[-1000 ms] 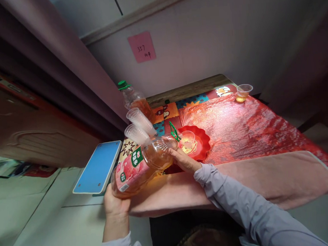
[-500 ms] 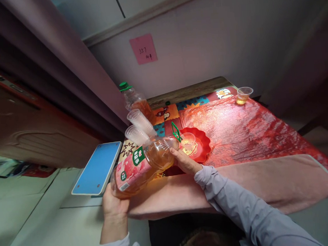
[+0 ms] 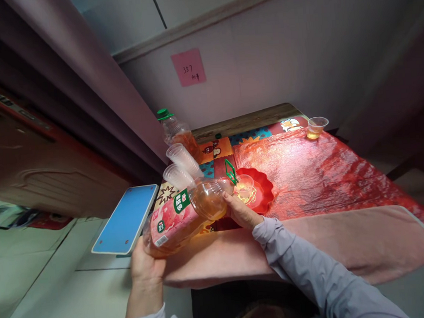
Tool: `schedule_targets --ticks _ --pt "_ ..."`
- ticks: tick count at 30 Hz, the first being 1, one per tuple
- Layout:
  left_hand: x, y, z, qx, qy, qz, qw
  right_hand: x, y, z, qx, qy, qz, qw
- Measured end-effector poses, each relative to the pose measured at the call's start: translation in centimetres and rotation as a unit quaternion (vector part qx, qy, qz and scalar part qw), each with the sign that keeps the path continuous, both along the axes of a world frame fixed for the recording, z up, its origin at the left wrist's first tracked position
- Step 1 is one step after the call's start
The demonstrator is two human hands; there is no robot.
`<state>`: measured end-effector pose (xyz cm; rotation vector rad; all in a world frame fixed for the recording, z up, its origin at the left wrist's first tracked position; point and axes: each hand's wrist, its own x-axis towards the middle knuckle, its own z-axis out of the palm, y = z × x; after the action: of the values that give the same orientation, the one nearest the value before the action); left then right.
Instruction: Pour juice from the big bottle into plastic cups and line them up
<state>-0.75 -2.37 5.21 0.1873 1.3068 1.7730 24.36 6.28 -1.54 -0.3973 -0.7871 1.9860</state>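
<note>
A large juice bottle [image 3: 181,215] with a pink label and amber juice lies tilted across both hands, its neck pointing right. My left hand [image 3: 145,262] is wrapped round its base. Near the neck, my right hand [image 3: 240,210] grips the bottle from the near side, thumb on top. A green handle ring [image 3: 231,171] hangs at the neck. Just past the mouth stands a clear plastic cup [image 3: 245,185] inside a red scalloped tray [image 3: 265,201]. The bottle's mouth is partly hidden, and I cannot tell whether juice is flowing.
Two stacks of clear cups [image 3: 183,161] stand behind the bottle, beside a second juice bottle [image 3: 180,134] with a green cap. A cup with some juice [image 3: 316,127] stands at the table's far right. A pink cloth [image 3: 328,240] covers the front edge; a blue stool [image 3: 126,219] is at left.
The view has shifted slightly, so everything sits a little lower. Both hands keep the bottle at nearly the same tilt over the cup.
</note>
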Motion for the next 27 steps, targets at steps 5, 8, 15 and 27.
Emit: schedule_targets --ticks 5,8,15,27 --pt "0.3 0.0 0.5 0.002 0.011 -0.010 1.000 -0.1 0.0 0.2 0.007 0.012 -0.014 1.000" --pt "1.0 0.0 1.2 0.004 0.016 -0.012 1.000 -0.1 0.0 0.3 0.008 0.014 -0.008 1.000" --pt "1.8 0.1 2.4 -0.020 0.027 0.002 0.999 0.1 0.0 0.9 0.009 0.014 -0.004 1.000" --pt "1.3 0.1 2.3 -0.028 0.055 -0.015 0.998 0.0 -0.1 1.3 0.014 0.015 -0.015 1.000"
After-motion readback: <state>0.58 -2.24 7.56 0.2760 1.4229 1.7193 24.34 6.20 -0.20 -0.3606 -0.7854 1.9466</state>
